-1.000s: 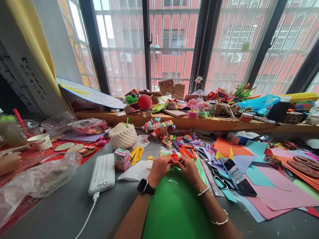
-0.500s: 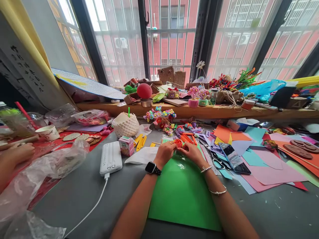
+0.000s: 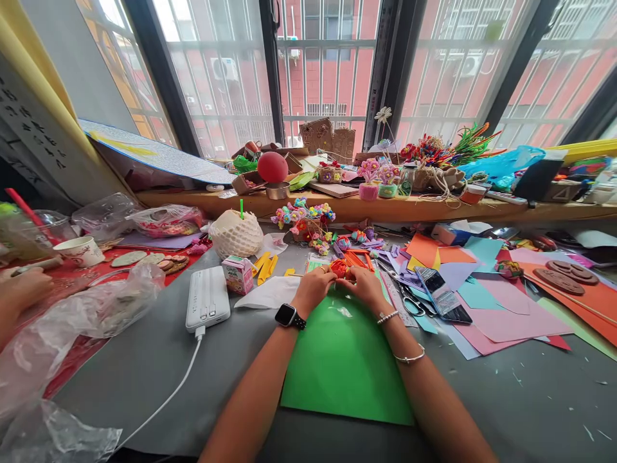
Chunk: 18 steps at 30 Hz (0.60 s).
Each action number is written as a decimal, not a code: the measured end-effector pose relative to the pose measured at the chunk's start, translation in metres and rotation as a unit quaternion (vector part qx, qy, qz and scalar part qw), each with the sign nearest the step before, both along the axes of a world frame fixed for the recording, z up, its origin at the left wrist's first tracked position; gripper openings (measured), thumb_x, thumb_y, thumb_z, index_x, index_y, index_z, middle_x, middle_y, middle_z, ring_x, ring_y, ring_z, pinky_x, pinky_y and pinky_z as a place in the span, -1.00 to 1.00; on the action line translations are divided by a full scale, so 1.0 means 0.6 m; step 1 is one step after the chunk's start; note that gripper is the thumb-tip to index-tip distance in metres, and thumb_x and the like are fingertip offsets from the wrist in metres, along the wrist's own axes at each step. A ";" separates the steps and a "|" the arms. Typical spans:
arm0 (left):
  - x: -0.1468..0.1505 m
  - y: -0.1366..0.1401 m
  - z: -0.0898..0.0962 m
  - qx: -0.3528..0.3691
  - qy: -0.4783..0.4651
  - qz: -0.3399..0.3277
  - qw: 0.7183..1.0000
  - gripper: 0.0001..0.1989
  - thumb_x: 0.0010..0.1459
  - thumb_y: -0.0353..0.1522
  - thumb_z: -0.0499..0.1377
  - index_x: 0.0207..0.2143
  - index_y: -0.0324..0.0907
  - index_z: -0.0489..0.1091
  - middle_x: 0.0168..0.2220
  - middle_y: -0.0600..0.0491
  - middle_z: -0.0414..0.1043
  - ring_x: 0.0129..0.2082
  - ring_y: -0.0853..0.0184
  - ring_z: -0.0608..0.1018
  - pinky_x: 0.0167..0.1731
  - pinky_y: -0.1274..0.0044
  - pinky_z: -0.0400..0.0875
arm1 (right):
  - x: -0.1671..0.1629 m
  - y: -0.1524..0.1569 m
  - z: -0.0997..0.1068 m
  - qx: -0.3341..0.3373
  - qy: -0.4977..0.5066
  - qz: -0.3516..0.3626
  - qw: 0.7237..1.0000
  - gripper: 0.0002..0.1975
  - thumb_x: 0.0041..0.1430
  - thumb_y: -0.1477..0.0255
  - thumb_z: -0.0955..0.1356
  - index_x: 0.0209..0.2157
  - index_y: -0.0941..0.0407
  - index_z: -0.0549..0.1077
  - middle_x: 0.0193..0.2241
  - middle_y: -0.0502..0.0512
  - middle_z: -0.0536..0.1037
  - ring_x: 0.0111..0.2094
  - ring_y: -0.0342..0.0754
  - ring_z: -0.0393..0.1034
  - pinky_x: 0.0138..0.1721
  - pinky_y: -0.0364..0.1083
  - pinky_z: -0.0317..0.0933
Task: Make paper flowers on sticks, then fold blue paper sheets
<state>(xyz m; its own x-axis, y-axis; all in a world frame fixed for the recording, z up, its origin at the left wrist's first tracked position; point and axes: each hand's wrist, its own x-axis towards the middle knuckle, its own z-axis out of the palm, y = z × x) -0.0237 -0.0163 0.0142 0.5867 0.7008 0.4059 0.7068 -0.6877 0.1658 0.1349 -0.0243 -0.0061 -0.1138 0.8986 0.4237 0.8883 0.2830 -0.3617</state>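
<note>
Over the far end of a green sheet of paper (image 3: 347,366), both my hands are close together around a small orange-red paper flower (image 3: 339,266). My left hand (image 3: 312,290), with a black watch at the wrist, has its fingertips closed on the flower's left side. My right hand (image 3: 367,287), with bracelets on the forearm, pinches at its right side, its fingertips partly hidden. The green sheet lies under my hands and between my forearms. Orange paper strips (image 3: 357,259) lie just behind the flower. Scissors (image 3: 417,304) rest to the right of my right hand.
A power bank (image 3: 207,297) with a white cable, a small drink carton (image 3: 238,275) and a foam-wrapped coconut (image 3: 236,235) stand left. At right lie a phone (image 3: 442,294) and coloured paper (image 3: 511,315). Another person's hand (image 3: 26,289) is at the far left.
The view has shifted slightly, so everything appears a little further left and up. My hands stay at the flower, with only small finger movement.
</note>
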 end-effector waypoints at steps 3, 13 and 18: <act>0.001 -0.002 0.001 0.007 0.008 0.008 1.000 -0.82 0.11 -0.47 0.01 -0.33 -0.19 0.40 -0.33 0.00 0.37 -0.32 0.34 0.41 -0.36 0.57 0.29 | -0.002 -0.001 0.000 0.000 -0.004 -0.002 1.000 -0.72 -0.02 0.19 0.30 -0.56 0.12 0.31 -0.54 0.04 0.41 -0.50 -0.09 0.25 -0.55 -0.16 0.00; 0.003 -0.006 0.004 0.015 0.006 0.038 0.999 -0.81 0.09 -0.49 0.00 -0.41 -0.20 0.40 -0.36 -0.01 0.37 -0.37 0.33 0.42 -0.43 0.57 0.27 | -0.005 -0.004 0.001 -0.006 0.043 -0.006 0.999 -0.73 -0.05 0.21 0.31 -0.55 0.14 0.33 -0.57 0.02 0.41 -0.55 -0.11 0.24 -0.58 -0.17 -0.03; 0.003 -0.005 0.003 0.011 -0.020 0.030 0.999 -0.82 0.08 -0.50 0.01 -0.42 -0.21 0.39 -0.32 -0.01 0.36 -0.38 0.34 0.41 -0.43 0.56 0.29 | -0.008 -0.008 0.007 0.008 0.047 -0.007 0.999 -0.74 -0.03 0.20 0.30 -0.47 0.13 0.37 -0.50 0.05 0.45 -0.49 -0.08 0.29 -0.55 -0.17 0.01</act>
